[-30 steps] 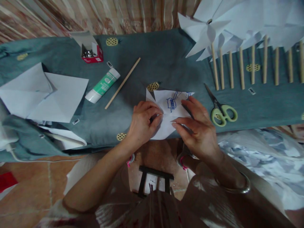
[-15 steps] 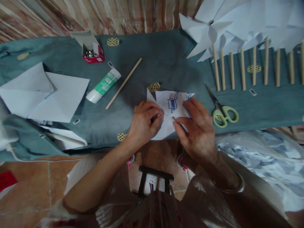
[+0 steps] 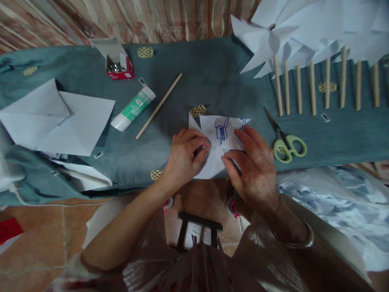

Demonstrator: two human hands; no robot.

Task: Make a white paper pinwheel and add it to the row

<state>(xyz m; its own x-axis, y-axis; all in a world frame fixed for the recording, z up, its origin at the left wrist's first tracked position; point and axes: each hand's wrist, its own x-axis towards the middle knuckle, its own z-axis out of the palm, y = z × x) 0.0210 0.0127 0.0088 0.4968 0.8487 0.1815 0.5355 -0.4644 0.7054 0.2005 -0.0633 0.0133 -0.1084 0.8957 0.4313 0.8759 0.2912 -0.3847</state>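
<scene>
A white sheet of paper (image 3: 214, 162) with cuts in it and blue drawn lines on its upper part lies at the table's front edge. From the left, my left hand (image 3: 187, 156) pinches the paper near its middle between thumb and forefinger. On the right side, my right hand (image 3: 253, 168) has thumb and forefinger closed at a cut edge, while its other fingers rest on the drawn part. Right of that hand lie scissors (image 3: 287, 146) with green handles. A thin wooden stick (image 3: 159, 106) and a green-and-white glue stick (image 3: 133, 108) lie to the left.
Several white paper pinwheels (image 3: 272, 34) on wooden sticks are lined up at the back right. A red open box (image 3: 120, 71) of metal pins stands at the back left. Folded white paper (image 3: 85, 121) lies left. A striped curtain (image 3: 182, 20) hangs behind the table.
Both hands stay at almost the same spots on the paper. The whole view has shifted very slightly.
</scene>
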